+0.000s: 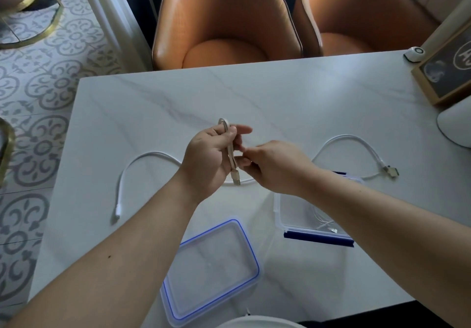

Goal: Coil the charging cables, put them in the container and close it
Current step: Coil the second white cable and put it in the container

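Observation:
My left hand [207, 159] grips a short beige cable [230, 149] folded into a narrow loop; its plug hangs below my palm. My right hand [270, 166] pinches the same cable from the right. A long white cable [142, 161] lies uncoiled on the white marble table [280, 98], running left to right behind my hands to plugs at the far right [391, 171]. The clear container [293, 215] with blue clips stands open under my right forearm, with a thin white cable [323, 223] inside. Its clear lid [211, 271] with a blue seal lies flat near the front edge.
Two orange leather chairs [226, 22] stand at the table's far side. A framed chalkboard sign [448, 68], a small round white device [414, 53] and a white rounded object [456, 126] sit at the right edge. A white round rim [254, 322] shows at the bottom.

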